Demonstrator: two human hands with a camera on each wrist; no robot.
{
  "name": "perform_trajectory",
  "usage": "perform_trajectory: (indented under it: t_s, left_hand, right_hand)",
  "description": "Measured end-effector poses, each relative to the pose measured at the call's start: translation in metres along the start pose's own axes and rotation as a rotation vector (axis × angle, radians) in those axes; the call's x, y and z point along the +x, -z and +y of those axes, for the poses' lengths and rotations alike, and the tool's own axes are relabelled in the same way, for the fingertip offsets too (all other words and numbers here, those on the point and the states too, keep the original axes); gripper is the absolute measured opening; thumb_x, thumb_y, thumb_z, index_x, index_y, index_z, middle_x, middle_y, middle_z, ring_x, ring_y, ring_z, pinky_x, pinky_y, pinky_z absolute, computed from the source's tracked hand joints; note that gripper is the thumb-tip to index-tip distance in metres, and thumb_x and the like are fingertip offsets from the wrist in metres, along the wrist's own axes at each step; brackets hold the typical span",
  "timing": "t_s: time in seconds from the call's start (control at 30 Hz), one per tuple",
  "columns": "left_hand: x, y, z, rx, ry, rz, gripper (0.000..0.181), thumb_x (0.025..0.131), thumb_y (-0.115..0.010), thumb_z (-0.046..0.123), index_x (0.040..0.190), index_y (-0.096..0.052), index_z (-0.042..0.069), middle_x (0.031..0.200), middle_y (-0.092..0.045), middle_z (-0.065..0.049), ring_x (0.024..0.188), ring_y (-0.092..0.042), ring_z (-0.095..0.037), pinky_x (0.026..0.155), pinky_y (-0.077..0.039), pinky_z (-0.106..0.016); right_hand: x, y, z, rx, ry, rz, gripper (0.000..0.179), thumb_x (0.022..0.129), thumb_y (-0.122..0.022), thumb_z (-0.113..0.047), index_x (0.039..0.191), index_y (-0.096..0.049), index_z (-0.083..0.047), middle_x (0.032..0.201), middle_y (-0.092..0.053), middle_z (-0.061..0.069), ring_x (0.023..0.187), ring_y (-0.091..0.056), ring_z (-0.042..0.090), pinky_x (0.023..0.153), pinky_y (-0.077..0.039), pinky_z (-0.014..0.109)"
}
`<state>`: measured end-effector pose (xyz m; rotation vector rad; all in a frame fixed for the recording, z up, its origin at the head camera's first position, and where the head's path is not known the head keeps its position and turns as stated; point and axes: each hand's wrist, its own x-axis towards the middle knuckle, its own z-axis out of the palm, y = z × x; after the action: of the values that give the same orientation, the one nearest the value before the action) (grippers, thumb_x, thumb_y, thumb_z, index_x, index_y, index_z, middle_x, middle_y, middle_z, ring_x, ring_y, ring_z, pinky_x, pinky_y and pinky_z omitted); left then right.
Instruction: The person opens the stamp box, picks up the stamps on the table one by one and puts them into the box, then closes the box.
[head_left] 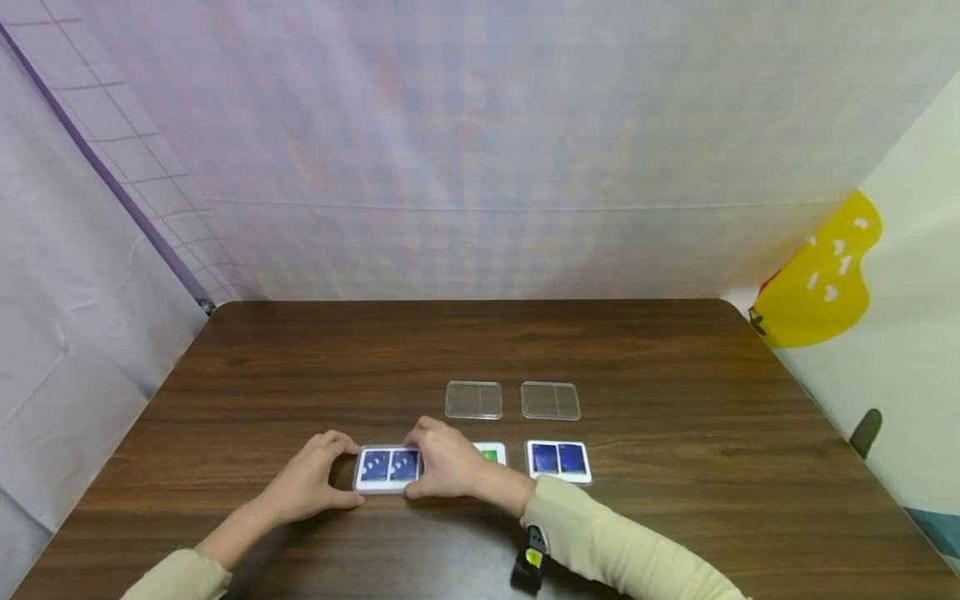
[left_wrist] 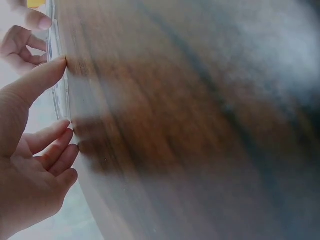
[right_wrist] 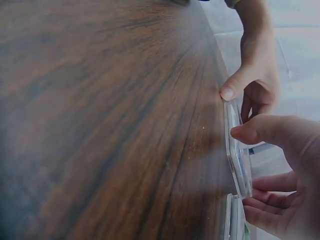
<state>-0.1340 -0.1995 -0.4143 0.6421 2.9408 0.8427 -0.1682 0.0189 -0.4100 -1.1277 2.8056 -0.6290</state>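
Note:
A flat white case [head_left: 387,469] with two dark blue panels with pale shapes lies on the table between both hands. A clear lid [right_wrist: 246,172] sits over it, its edge showing in the right wrist view. My left hand [head_left: 309,479] holds the left end, thumb at the near corner and fingers at the far one. At the right end my right hand [head_left: 450,462] grips in the same way, thumb near and fingers far. Partly behind the right hand is a second white case [head_left: 491,452] with a green panel.
Right of these stands a third white case [head_left: 558,461] with two deep blue panels, its near edge close to the right sleeve. Behind the row lie two clear lids [head_left: 473,400] side by side. The brown wooden table [head_left: 637,350] ends at a curtain [head_left: 480,250].

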Motion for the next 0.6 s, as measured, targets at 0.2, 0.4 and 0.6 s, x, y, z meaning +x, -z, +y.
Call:
perform_trajectory:
  t_s: [0.2, 0.4, 0.6]
  left_hand:
    - [0.0011, 0.0001, 0.0008, 0.021, -0.015, 0.005, 0.054, 0.059, -0.082, 0.028, 0.102, -0.061, 0.002, 0.103, -0.056, -0.007, 0.101, -0.051, -0.028, 0.088, -0.044, -0.048]
    - [0.0027, -0.0005, 0.0003, 0.023, -0.018, 0.009, 0.052, 0.060, -0.081, 0.029, 0.100, -0.061, 0.003, 0.102, -0.057, -0.007, 0.099, -0.052, -0.027, 0.087, -0.044, -0.047]
    - [0.0029, -0.0018, -0.0001, 0.018, -0.015, 0.011, 0.050, 0.060, -0.082, 0.027, 0.099, -0.062, 0.003, 0.102, -0.057, -0.006, 0.100, -0.052, -0.027, 0.088, -0.044, -0.047]
  right_hand:
    - [0.0005, -0.0011, -0.0005, -0.046, 0.011, -0.001, 0.056, 0.056, -0.080, -0.031, 0.101, -0.065, -0.001, 0.089, -0.056, 0.001, 0.074, -0.050, 0.006, 0.070, -0.045, 0.014]
    - [0.0009, 0.0029, -0.0027, -0.107, 0.043, 0.017, 0.053, 0.055, -0.080, -0.033, 0.096, -0.066, -0.002, 0.083, -0.054, -0.001, 0.071, -0.049, 0.007, 0.065, -0.046, 0.016]
    - [0.0023, 0.0048, -0.0051, -0.150, 0.022, -0.029, 0.053, 0.057, -0.081, -0.036, 0.097, -0.067, -0.006, 0.084, -0.054, -0.003, 0.073, -0.050, 0.007, 0.066, -0.046, 0.017]
